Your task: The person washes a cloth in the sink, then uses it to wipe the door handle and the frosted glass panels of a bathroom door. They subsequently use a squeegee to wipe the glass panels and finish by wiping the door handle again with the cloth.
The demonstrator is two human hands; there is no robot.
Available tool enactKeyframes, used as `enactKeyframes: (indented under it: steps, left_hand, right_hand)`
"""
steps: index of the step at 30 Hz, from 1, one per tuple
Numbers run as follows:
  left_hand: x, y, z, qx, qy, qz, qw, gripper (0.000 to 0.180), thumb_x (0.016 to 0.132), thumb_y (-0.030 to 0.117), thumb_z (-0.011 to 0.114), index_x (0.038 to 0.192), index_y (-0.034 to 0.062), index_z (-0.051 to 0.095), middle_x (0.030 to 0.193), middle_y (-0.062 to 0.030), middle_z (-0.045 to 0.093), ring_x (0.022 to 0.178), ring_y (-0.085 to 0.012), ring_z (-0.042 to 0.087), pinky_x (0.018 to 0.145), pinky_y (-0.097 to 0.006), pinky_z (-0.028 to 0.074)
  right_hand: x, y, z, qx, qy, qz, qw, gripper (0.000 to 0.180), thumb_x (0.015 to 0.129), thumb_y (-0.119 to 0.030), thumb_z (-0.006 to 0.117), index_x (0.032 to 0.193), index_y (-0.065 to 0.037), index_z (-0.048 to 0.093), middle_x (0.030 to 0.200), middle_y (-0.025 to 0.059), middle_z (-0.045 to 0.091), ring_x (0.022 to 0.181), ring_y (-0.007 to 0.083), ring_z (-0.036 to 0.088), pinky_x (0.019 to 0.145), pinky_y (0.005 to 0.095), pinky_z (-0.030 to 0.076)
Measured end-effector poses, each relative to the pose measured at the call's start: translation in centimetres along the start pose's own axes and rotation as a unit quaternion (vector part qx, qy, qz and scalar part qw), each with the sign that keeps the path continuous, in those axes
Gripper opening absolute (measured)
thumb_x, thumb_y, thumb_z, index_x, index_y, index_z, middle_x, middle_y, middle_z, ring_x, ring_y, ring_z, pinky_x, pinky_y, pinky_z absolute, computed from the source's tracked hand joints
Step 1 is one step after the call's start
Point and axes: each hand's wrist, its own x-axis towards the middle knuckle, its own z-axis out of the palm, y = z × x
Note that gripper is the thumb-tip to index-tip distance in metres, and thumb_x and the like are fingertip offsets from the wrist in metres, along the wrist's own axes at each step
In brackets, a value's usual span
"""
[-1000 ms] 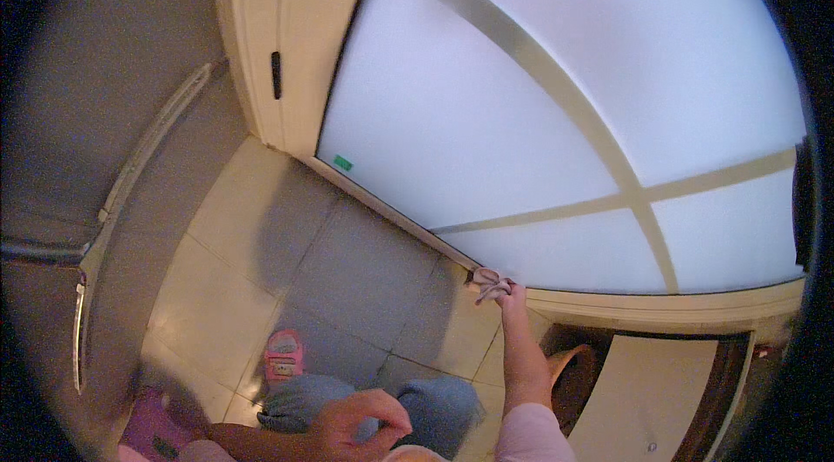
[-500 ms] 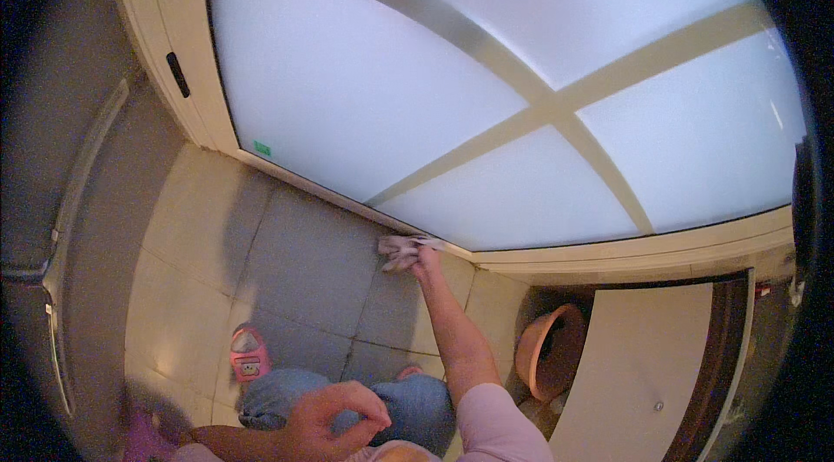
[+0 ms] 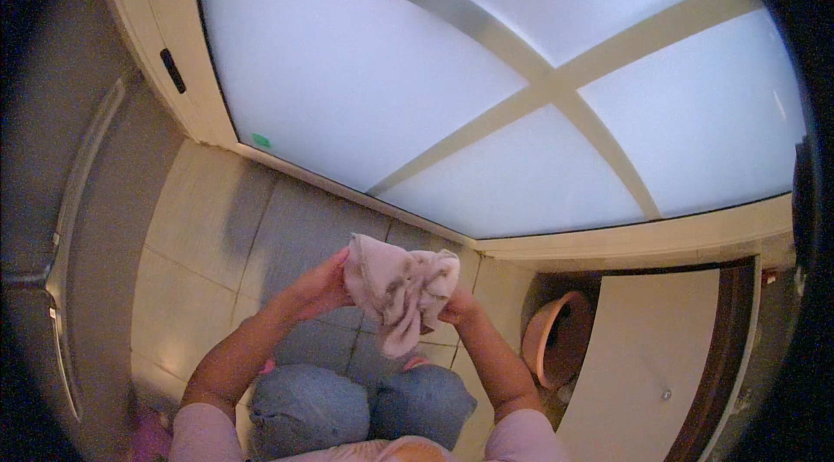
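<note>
A crumpled pale pink cloth (image 3: 401, 288) with darker smudges hangs between my two hands, above my knees. My left hand (image 3: 330, 281) grips its left side. On the other side, my right hand (image 3: 453, 306) holds the cloth from behind, most of its fingers hidden by the folds. One fold droops below the hands. Beyond the cloth, the frosted glass door (image 3: 365, 89) rises from its cream bottom frame.
Grey and beige floor tiles (image 3: 187, 227) lie under me. An orange-pink basin (image 3: 543, 336) leans at the right beside a white cabinet panel (image 3: 647, 349). A dark glossy appliance or panel with a handle (image 3: 69, 193) stands at the left.
My right hand has lifted the cloth from the floor by the door frame and brought it nearer to me. My left hand has reached forward and taken hold of it too.
</note>
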Motion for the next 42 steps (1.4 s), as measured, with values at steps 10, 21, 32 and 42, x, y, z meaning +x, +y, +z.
enactKeyframes:
  steps: [10,21,32,42]
  left_hand:
    - [1.6,-3.2,0.3,0.323,0.155,0.019,0.933,0.035,0.084,0.026,0.048,0.112,0.0057,0.048,0.108,-0.0109,0.053,0.100,-0.0243,0.050,0.082,-0.039,0.043]
    - [-2.1,-4.0,-2.3,0.593,0.174,0.118,0.777,0.032,0.077,0.020,0.059,0.104,0.0040,0.053,0.090,-0.0103,0.056,0.079,-0.0179,0.054,0.072,-0.030,0.044]
    - [-13.2,-5.3,-4.0,0.466,0.394,0.020,0.792,0.027,0.080,0.019,0.057,0.103,0.0043,0.054,0.088,-0.0067,0.059,0.078,-0.0142,0.055,0.072,-0.028,0.046]
    - [-16.4,-3.4,-4.3,0.283,0.401,0.115,0.863,0.026,0.083,0.016,0.054,0.104,0.0013,0.050,0.090,-0.0076,0.058,0.079,-0.0129,0.055,0.067,-0.027,0.047]
  right_hand:
    - [-1.5,6.5,-4.7,-0.025,0.084,0.043,0.995,0.034,0.082,-0.015,0.053,0.113,-0.004,0.044,0.110,0.0082,0.051,0.098,0.0201,0.052,0.084,0.0329,0.044]
    - [-3.3,10.1,-20.7,0.119,0.263,-0.174,0.941,0.025,0.084,-0.025,0.049,0.102,-0.007,0.049,0.096,0.0083,0.055,0.085,0.0230,0.057,0.071,0.0357,0.050]
    - [4.4,7.8,-25.6,0.073,0.352,-0.075,0.930,0.032,0.082,-0.019,0.038,0.107,-0.002,0.049,0.110,0.0154,0.053,0.097,0.0305,0.052,0.080,0.0441,0.045]
    - [26.4,9.3,-6.5,0.333,0.203,0.060,0.919,0.038,0.088,-0.025,0.032,0.112,0.001,0.042,0.110,0.0183,0.051,0.086,0.0314,0.055,0.068,0.0522,0.046]
